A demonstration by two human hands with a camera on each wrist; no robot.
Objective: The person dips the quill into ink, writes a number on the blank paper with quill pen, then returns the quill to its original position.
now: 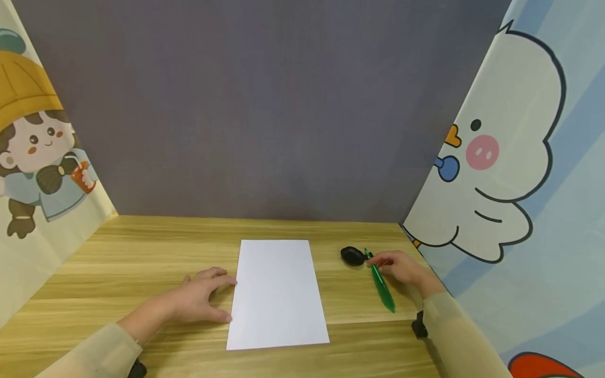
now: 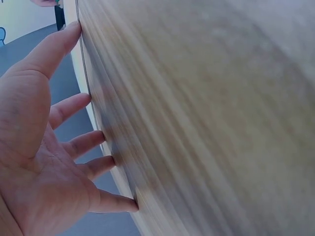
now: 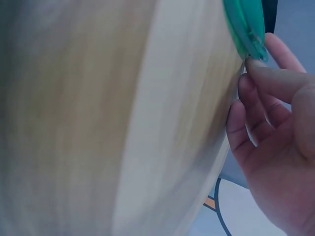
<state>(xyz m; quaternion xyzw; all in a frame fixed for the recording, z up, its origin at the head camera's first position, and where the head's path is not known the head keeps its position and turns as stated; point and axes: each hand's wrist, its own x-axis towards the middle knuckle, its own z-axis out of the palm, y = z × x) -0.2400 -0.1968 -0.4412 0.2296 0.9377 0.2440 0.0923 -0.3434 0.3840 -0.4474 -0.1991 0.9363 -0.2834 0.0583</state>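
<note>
A blank white sheet of paper (image 1: 279, 294) lies on the wooden table in the head view. My left hand (image 1: 200, 298) rests at its left side, fingers spread, with thumb and index fingertips right at the paper's edge. The left wrist view shows that same hand (image 2: 54, 142) with its fingertips down on the tabletop. Right of the paper, my right hand (image 1: 399, 266) pinches a slim green feather-shaped pen (image 1: 384, 291) near its narrow end. Thumb and index finger meet at the green pen (image 3: 246, 27) in the right wrist view; the other fingers curl loosely below.
A black oval object (image 1: 353, 256) with a short narrow neck lies just left of my right fingers. A dark grey panel (image 1: 264, 115) stands behind the table (image 1: 160, 247). Cartoon-printed sheets (image 1: 510, 173) border both sides, the right one close to my right arm.
</note>
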